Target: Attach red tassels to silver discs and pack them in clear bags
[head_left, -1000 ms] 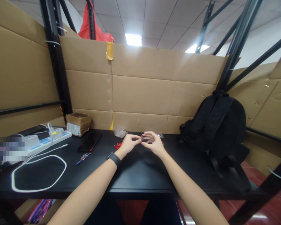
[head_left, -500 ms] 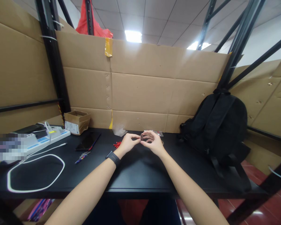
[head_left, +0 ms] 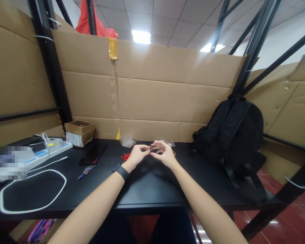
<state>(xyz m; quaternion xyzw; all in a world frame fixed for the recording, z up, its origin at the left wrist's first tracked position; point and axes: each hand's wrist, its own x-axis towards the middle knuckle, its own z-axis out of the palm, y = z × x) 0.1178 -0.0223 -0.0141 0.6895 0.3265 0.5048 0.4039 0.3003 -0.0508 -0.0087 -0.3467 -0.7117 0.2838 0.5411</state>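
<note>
A small, dark brown, rounded piece (head_left: 151, 148) is held upright between my two hands, above the black table; what exactly it is I cannot make out. My left hand (head_left: 136, 157), with a dark watch on its wrist, pinches it from the left between thumb and fingertips. From the right, my right hand (head_left: 165, 155) curls its thumb and fingers around the other edge. Just left of my left hand lies a small heap of red pieces (head_left: 125, 157), partly hidden by it. Behind my right hand a clear packet (head_left: 170, 143) shows on the table.
A crumpled clear plastic bag (head_left: 127, 141) lies near the cardboard wall (head_left: 149, 98). To the left are a phone (head_left: 93, 154), a keychain (head_left: 85, 172), an open cardboard box (head_left: 80, 133), a power strip (head_left: 51, 152) and a white cable (head_left: 63, 186). A black backpack (head_left: 234, 135) stands at right.
The whole scene has shifted slightly left as the camera turned a little to the right. Both hands keep their hold on the small brown piece, with little visible finger movement.
</note>
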